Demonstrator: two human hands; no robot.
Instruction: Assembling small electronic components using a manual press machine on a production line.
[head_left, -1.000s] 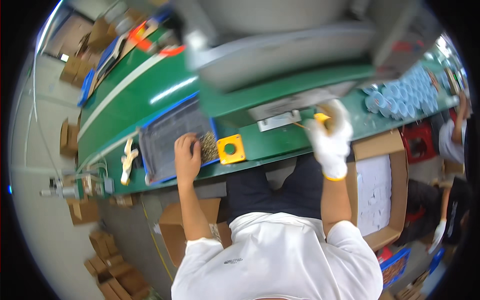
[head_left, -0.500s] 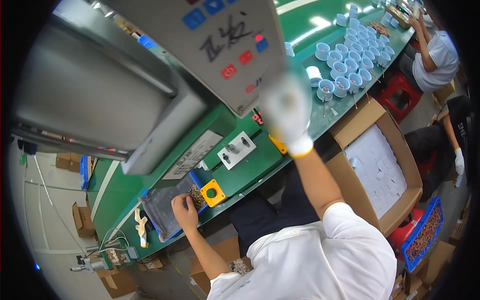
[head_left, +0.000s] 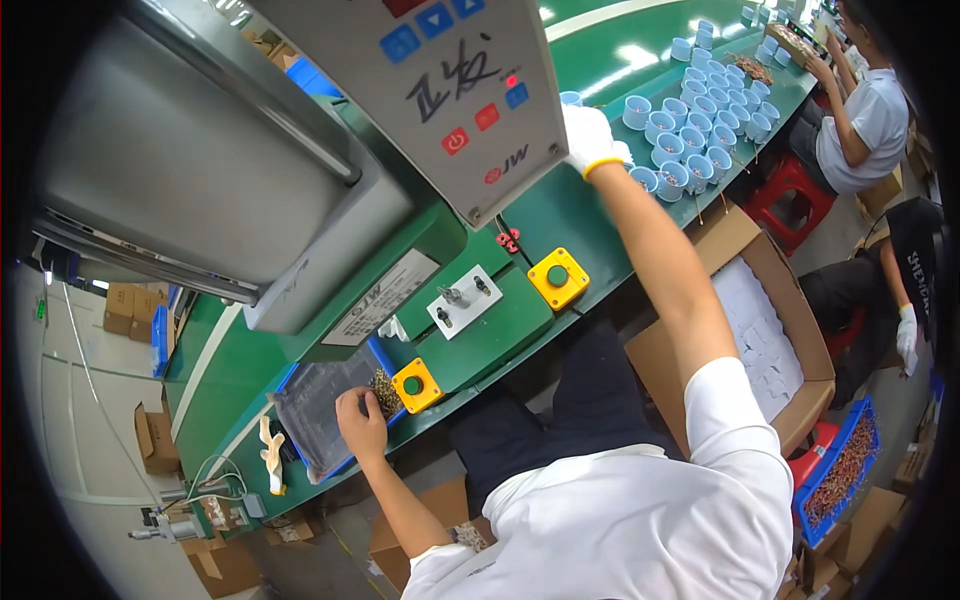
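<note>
My left hand (head_left: pixel 362 418) is bare and rests over the near side of a blue tray (head_left: pixel 318 470). Its fingers are curled and the thumb bends towards them beside a heap of small brass-coloured metal parts (head_left: pixel 384 392); anything between the fingertips is hidden. In a white glove with a yellow cuff, my right hand (head_left: pixel 592 138) reaches far over the bench, against the right edge of the grey control panel (head_left: pixel 500 125). Light blue cups (head_left: pixel 668 148) stand close to its right. The right fingers do not show clearly, nor does anything in them.
A machine bears a white fixture plate (head_left: pixel 465 302) between two yellow button boxes, one at left (head_left: pixel 417 385) and one at right (head_left: pixel 557 280). An open carton (head_left: pixel 725 235) stands at right. A loose glove (head_left: pixel 271 455) lies left. Co-workers sit along the bench, one on a red stool (head_left: pixel 797 200).
My right hand has moved farther over the bench, from in front of the panel's lower right corner to beside the cups, uncovering the right button box. My left hand stays by the metal parts.
</note>
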